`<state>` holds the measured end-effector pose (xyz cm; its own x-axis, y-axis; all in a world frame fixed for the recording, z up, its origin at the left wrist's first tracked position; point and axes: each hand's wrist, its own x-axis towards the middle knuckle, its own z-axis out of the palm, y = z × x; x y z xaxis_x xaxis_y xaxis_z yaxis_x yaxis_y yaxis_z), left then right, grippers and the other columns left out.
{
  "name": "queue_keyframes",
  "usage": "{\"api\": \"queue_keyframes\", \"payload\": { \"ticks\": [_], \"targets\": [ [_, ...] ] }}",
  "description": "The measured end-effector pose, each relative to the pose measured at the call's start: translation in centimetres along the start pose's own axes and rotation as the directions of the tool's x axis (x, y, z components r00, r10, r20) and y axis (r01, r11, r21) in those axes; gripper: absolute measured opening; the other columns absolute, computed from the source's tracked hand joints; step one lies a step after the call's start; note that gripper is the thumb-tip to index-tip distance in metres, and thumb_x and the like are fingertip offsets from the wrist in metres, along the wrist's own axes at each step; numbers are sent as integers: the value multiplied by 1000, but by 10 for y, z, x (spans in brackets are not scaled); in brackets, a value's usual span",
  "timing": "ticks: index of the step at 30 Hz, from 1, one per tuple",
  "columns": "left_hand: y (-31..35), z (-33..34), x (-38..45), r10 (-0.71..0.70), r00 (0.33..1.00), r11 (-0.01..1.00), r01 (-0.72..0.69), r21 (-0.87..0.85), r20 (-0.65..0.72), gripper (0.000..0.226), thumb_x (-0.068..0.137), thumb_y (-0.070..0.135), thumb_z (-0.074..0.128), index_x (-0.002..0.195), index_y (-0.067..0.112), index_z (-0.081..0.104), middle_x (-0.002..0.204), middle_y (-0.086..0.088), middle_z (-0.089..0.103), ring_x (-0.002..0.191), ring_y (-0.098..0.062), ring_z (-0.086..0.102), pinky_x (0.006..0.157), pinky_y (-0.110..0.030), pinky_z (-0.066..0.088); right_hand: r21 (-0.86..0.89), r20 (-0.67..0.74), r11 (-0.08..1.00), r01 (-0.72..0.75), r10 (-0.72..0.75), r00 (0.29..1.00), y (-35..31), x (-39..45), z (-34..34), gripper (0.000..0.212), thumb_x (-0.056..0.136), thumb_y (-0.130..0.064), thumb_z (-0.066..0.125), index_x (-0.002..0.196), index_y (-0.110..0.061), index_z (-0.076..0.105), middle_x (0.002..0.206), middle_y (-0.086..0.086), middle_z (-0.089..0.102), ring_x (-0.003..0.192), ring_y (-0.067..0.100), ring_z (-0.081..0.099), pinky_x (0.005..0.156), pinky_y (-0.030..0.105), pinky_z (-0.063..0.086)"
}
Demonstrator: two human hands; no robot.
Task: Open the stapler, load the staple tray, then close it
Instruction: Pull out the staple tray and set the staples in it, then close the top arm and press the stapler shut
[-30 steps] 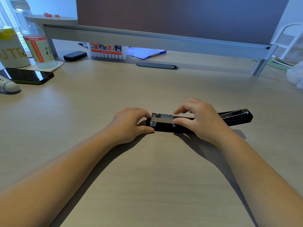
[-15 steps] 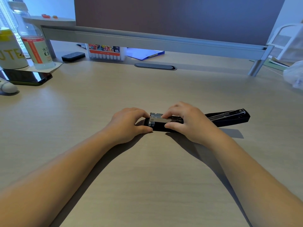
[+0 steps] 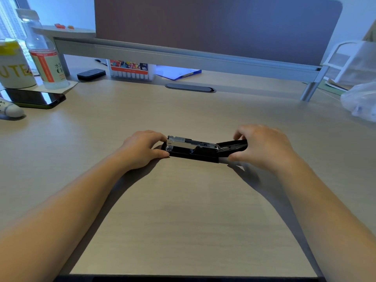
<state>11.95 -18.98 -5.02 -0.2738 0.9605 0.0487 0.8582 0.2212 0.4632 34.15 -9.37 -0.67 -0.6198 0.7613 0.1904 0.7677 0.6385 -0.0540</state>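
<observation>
Desk [image 3: 183,210]: light wood-grain top
Stapler [image 3: 195,152]: lies near desk centre, opened out, metal staple tray [image 3: 183,141] exposed, black top arm [image 3: 233,145] swung right
Right hand [image 3: 262,145]: grasps top arm
Left hand [image 3: 142,148]: pinches stapler's left end

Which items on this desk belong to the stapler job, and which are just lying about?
In use: black stapler with silver metal staple tray, left hand, right hand.

Lying about: black smartphone, clear plastic bottle, boxed marker set, blue folder.
</observation>
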Motion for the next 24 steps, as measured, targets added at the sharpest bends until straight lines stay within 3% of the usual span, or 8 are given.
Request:
{"api": "queue_keyframes", "payload": {
  "ticks": [3, 5, 8, 13, 16, 19, 22, 24],
  "targets": [
    [1, 1, -1, -3, 1000, 1000, 3, -3, -7, 36, 80, 30, 58, 114, 21, 54, 122, -7, 58, 113, -27, 46, 96, -47, 40, 90, 38, 992, -90, 87, 995, 12, -3, -5, 44, 67, -42, 68, 102, -22, 52, 95, -1, 59, 91, 22, 52, 75, 34, 38],
    [1, 1, -1, -5, 1000, 1000, 5, -5, -22, 36, 80, 30, 58, 114, 20, 54, 122, -7, 58, 113, -27, 46, 96, -46, 41, 312, 65, 942, -123, 108, 992, 20, -5, -5, 46, 66, -32, 74, 104, -22, 50, 88, -3, 53, 88, 22, 51, 76, 34, 41],
    [2, 3, -1, -7, 999, 1000, 7, -10, -37, 38, 79, 31, 59, 114, 20, 54, 122, -7, 58, 113, -26, 47, 95, -44, 41, 607, -15, 791, -73, 103, 995, 30, -6, -1, 55, 60, -12, 79, 102, -25, 47, 80, -5, 49, 82, 22, 52, 70, 30, 42],
    [3, 3, -1, -11, 999, 1000, 10, -18, -35, 39, 78, 31, 60, 115, 20, 54, 124, -7, 57, 114, -26, 46, 97, -46, 41, 715, -142, 699, -7, 154, 978, 35, -7, -4, 74, 58, -6, 79, 120, -25, 43, 106, 2, 49, 97, 25, 52, 86, 39, 44],
    [3, 3, -1, -13, 999, 1000, 13, -11, -35, 39, 79, 32, 59, 115, 19, 54, 124, -7, 57, 114, -26, 47, 97, -46, 41, 754, -214, 655, 46, 179, 960, 30, -7, -2, 77, 60, -5, 77, 125, -23, 40, 114, 0, 46, 106, 16, 45, 88, 29, 36],
    [3, 4, -2, -11, 999, 1000, 11, -7, -41, 39, 79, 31, 59, 115, 19, 54, 123, -8, 57, 113, -27, 47, 96, -46, 41, 876, -246, 472, 99, 260, 934, 20, -1, 4, 69, 62, 1, 74, 118, -25, 42, 107, 2, 49, 109, 17, 46, 91, 28, 41],
    [4, 4, -2, -8, 999, 1000, 8, -12, -46, 40, 79, 31, 59, 116, 18, 54, 123, -7, 57, 113, -26, 47, 96, -46, 41, 967, -178, 229, 110, 298, 938, 6, 6, 9, 46, 67, 4, 68, 92, -29, 50, 90, 1, 55, 93, 22, 55, 98, 47, 45],
    [4, 5, -2, -7, 999, 1000, 7, -12, -51, 40, 79, 31, 59, 117, 18, 53, 124, -7, 57, 114, -26, 47, 97, -45, 41, 979, -133, 186, 83, 280, 951, -4, 10, 12, 33, 71, 2, 66, 79, -25, 50, 79, 0, 58, 82, 21, 56, 99, 53, 43]
  ]
}}
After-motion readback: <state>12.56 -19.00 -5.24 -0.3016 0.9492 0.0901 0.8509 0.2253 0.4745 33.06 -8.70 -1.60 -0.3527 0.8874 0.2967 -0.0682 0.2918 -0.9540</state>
